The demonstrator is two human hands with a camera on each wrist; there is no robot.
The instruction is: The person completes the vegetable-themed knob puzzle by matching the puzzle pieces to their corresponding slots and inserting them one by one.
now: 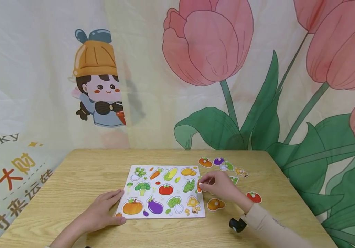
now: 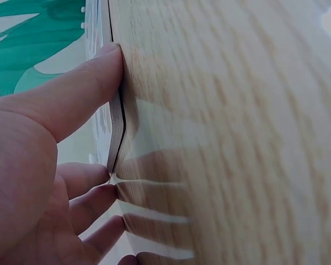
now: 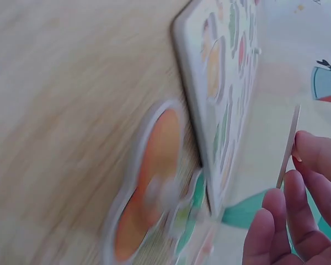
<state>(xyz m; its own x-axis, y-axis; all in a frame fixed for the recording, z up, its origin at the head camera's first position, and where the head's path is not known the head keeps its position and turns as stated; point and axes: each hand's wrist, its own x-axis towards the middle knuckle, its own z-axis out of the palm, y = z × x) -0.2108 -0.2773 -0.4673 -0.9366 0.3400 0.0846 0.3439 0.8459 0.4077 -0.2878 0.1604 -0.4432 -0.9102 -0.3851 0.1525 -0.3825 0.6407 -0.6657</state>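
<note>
My right hand (image 1: 217, 186) pinches a thin flat puzzle piece, orange with a bit of green, probably a carrot (image 1: 199, 186), over the right edge of the white vegetable puzzle board (image 1: 177, 193). In the right wrist view the held piece (image 3: 290, 144) is edge-on, its picture turned from sight. My left hand (image 1: 104, 212) rests on the table at the board's left side, thumb at the near corner, fingertips along the left edge. Below the right hand lies a brown-orange knobbed piece (image 1: 215, 204), also large in the right wrist view.
Right of the board lie a pumpkin piece (image 1: 205, 162), an eggplant piece (image 1: 218, 161), a white-and-green piece (image 1: 227, 166), a mushroom piece (image 1: 241, 172), a green piece (image 1: 234, 179) and a tomato piece (image 1: 254, 197). A printed curtain (image 1: 152, 86) hangs behind the wooden table (image 1: 100, 172).
</note>
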